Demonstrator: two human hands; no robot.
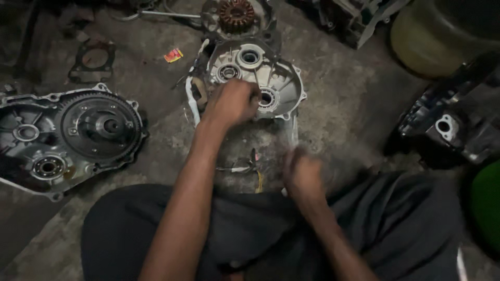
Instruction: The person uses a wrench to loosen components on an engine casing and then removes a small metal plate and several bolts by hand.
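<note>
Engine cover (271, 78) partly hidden by fisted left hand (232, 101), right hand (302, 174) blurred, grip unclear

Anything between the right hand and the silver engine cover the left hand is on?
Nothing solid visible. The left hand rests on the silver engine cover. The right hand, blurred, is nearer the body; only thin wires lie on the concrete floor between.

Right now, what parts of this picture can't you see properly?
Head view only:
- Right hand: motion-blurred, so whether it grips anything is unclear.
- Left hand covers part of the silver engine cover.
- Copper coil part is cut off by the top edge.
- Small wires near the knees are too dim.
</note>
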